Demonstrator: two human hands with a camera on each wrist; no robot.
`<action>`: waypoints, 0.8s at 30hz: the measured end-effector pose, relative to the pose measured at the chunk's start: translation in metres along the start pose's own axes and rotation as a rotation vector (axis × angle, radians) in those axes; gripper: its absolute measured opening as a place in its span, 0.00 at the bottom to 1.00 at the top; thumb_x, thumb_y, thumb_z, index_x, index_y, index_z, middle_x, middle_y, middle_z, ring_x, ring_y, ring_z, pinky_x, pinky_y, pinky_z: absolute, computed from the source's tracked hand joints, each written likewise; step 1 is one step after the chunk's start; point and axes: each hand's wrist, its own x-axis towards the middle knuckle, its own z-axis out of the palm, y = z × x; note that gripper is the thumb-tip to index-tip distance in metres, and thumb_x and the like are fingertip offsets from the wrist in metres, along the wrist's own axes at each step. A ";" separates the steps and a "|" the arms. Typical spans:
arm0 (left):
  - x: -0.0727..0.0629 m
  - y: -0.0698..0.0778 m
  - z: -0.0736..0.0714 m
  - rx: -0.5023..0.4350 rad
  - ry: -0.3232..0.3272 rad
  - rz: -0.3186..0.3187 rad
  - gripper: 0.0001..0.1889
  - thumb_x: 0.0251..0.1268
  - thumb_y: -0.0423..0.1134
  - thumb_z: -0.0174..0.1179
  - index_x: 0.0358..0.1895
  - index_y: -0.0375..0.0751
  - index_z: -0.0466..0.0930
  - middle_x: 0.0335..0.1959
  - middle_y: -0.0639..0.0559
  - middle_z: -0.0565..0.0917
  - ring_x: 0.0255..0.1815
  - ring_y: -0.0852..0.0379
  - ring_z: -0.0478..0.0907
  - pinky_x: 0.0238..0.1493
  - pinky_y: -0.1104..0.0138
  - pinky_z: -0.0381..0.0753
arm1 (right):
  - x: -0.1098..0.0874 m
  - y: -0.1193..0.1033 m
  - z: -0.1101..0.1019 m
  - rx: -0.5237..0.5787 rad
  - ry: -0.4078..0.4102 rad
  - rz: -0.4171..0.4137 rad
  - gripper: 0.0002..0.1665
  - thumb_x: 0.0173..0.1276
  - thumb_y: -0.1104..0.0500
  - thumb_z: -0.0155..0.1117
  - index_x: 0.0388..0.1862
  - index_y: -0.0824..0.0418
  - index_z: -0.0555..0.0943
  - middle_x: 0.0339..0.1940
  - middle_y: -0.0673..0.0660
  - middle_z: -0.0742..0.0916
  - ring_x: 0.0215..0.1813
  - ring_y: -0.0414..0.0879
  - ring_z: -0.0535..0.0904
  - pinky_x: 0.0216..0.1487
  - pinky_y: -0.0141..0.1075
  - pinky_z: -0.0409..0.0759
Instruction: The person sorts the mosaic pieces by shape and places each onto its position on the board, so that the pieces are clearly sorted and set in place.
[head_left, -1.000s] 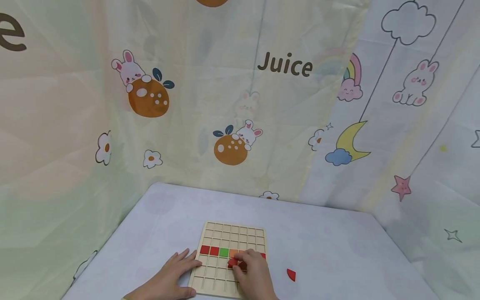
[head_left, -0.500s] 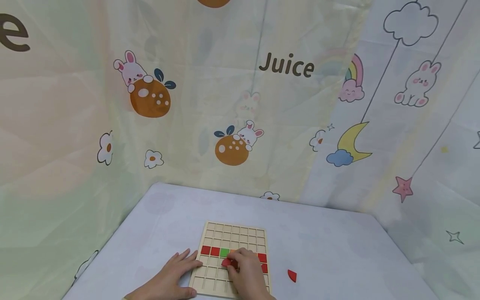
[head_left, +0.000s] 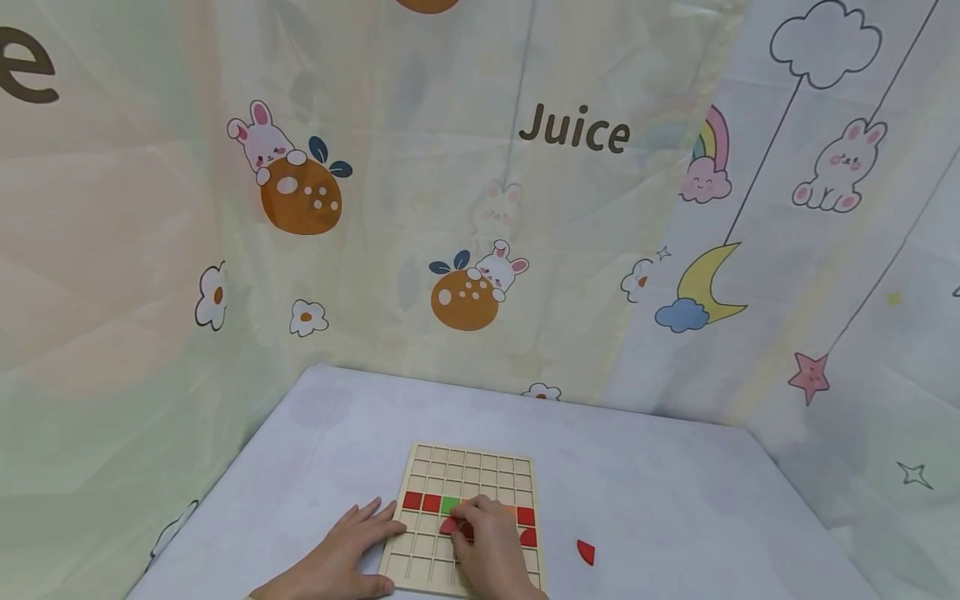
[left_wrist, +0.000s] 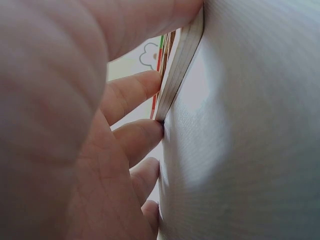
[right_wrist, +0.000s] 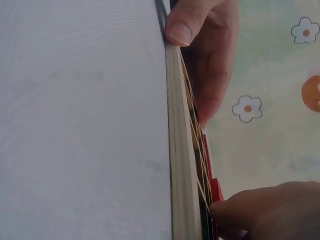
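In the head view, a pale wooden grid board (head_left: 472, 471) lies flat on the table. My left hand (head_left: 337, 546) rests at its left side with fingers spread, fingertips on the edge; the left wrist view shows fingertips against the board's side (left_wrist: 182, 60). My right hand (head_left: 495, 550) is over the board's middle and pinches a red piece (head_left: 448, 526) with a curved edge between thumb and fingers, just below the green tile (head_left: 450, 505). In the right wrist view, the red piece (right_wrist: 216, 192) stands slightly proud of the board at the fingertip. The hand hides part of the tile row.
A loose red quarter-circle piece (head_left: 587, 552) lies on the table right of the board. Red tiles (head_left: 422, 502) fill the row's left end, another red tile (head_left: 526, 517) its right end, with a curved red piece (head_left: 528, 537) below. A printed curtain (head_left: 375, 333) hangs behind the table.
My right hand has slid left across the board with the red piece, uncovering red pieces at the board's right side. My left hand has stayed in place.
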 end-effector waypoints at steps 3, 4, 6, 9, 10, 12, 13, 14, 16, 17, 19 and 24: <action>0.000 0.000 0.000 0.005 0.006 0.016 0.40 0.49 0.65 0.67 0.63 0.45 0.75 0.71 0.32 0.65 0.73 0.25 0.51 0.64 0.29 0.45 | 0.000 0.000 0.001 -0.007 0.003 -0.001 0.10 0.58 0.60 0.74 0.40 0.52 0.88 0.34 0.41 0.80 0.34 0.34 0.70 0.33 0.28 0.72; 0.000 0.000 0.000 0.008 0.008 0.021 0.40 0.49 0.65 0.66 0.63 0.45 0.75 0.71 0.32 0.65 0.73 0.25 0.51 0.63 0.28 0.45 | 0.000 0.000 0.001 -0.007 0.005 -0.002 0.10 0.58 0.60 0.74 0.40 0.52 0.88 0.34 0.41 0.80 0.34 0.34 0.70 0.33 0.28 0.72; -0.001 0.000 0.000 0.014 0.012 0.033 0.40 0.49 0.64 0.66 0.63 0.45 0.75 0.70 0.31 0.66 0.72 0.24 0.52 0.63 0.28 0.46 | 0.000 0.000 0.001 -0.004 0.008 -0.007 0.10 0.58 0.61 0.74 0.40 0.53 0.88 0.34 0.41 0.80 0.34 0.34 0.69 0.33 0.28 0.72; -0.001 0.000 0.000 0.021 0.017 0.039 0.39 0.50 0.64 0.66 0.63 0.45 0.75 0.70 0.31 0.66 0.72 0.24 0.52 0.62 0.28 0.46 | 0.000 0.000 0.002 0.003 0.020 -0.017 0.11 0.57 0.62 0.74 0.39 0.53 0.88 0.34 0.41 0.79 0.33 0.32 0.69 0.33 0.27 0.72; -0.001 0.000 0.000 0.019 0.017 0.043 0.39 0.50 0.64 0.67 0.63 0.44 0.74 0.70 0.30 0.66 0.72 0.23 0.52 0.62 0.28 0.46 | 0.000 0.000 0.002 0.006 0.025 -0.029 0.11 0.56 0.63 0.74 0.39 0.53 0.88 0.33 0.41 0.79 0.33 0.32 0.69 0.33 0.27 0.72; 0.000 0.001 0.000 0.009 0.009 0.030 0.39 0.50 0.64 0.67 0.63 0.45 0.74 0.70 0.31 0.65 0.72 0.24 0.51 0.63 0.28 0.45 | 0.000 0.001 0.002 0.011 0.030 -0.038 0.11 0.56 0.63 0.74 0.39 0.54 0.88 0.33 0.41 0.79 0.32 0.32 0.70 0.33 0.27 0.72; 0.000 0.001 0.000 0.005 0.006 0.021 0.39 0.50 0.64 0.67 0.63 0.45 0.75 0.71 0.32 0.65 0.73 0.25 0.51 0.64 0.28 0.45 | -0.001 0.001 0.002 0.013 0.034 -0.044 0.10 0.56 0.63 0.74 0.39 0.54 0.88 0.33 0.41 0.80 0.32 0.31 0.70 0.33 0.26 0.72; 0.000 0.001 0.000 0.001 0.004 0.014 0.39 0.50 0.64 0.67 0.63 0.46 0.75 0.71 0.32 0.65 0.73 0.25 0.51 0.64 0.29 0.45 | -0.001 0.001 0.002 0.016 0.034 -0.045 0.10 0.56 0.63 0.74 0.39 0.54 0.88 0.33 0.41 0.80 0.32 0.31 0.70 0.33 0.26 0.72; 0.000 0.001 0.000 -0.009 -0.004 -0.004 0.38 0.50 0.63 0.67 0.63 0.47 0.75 0.71 0.33 0.65 0.74 0.26 0.50 0.65 0.29 0.44 | -0.001 0.002 0.002 0.020 0.031 -0.050 0.11 0.57 0.64 0.73 0.39 0.55 0.88 0.33 0.41 0.80 0.32 0.31 0.70 0.33 0.27 0.72; 0.000 0.001 0.001 -0.011 -0.007 -0.013 0.38 0.49 0.63 0.67 0.63 0.48 0.75 0.72 0.34 0.65 0.74 0.27 0.50 0.65 0.30 0.43 | -0.001 0.003 0.003 0.021 0.028 -0.042 0.11 0.56 0.64 0.73 0.40 0.54 0.88 0.34 0.41 0.80 0.32 0.31 0.70 0.33 0.27 0.72; 0.001 0.001 0.001 -0.014 -0.010 -0.020 0.38 0.49 0.63 0.68 0.63 0.48 0.75 0.72 0.34 0.65 0.74 0.27 0.50 0.65 0.30 0.43 | -0.001 0.003 0.002 0.025 0.027 -0.038 0.12 0.56 0.64 0.72 0.40 0.54 0.88 0.34 0.42 0.81 0.32 0.32 0.70 0.33 0.27 0.72; 0.001 0.003 0.001 -0.016 -0.019 -0.049 0.38 0.49 0.62 0.69 0.63 0.49 0.75 0.72 0.35 0.64 0.75 0.28 0.49 0.66 0.30 0.42 | -0.002 0.002 0.000 0.038 0.018 -0.022 0.13 0.57 0.64 0.72 0.42 0.53 0.87 0.36 0.41 0.81 0.34 0.33 0.71 0.35 0.28 0.73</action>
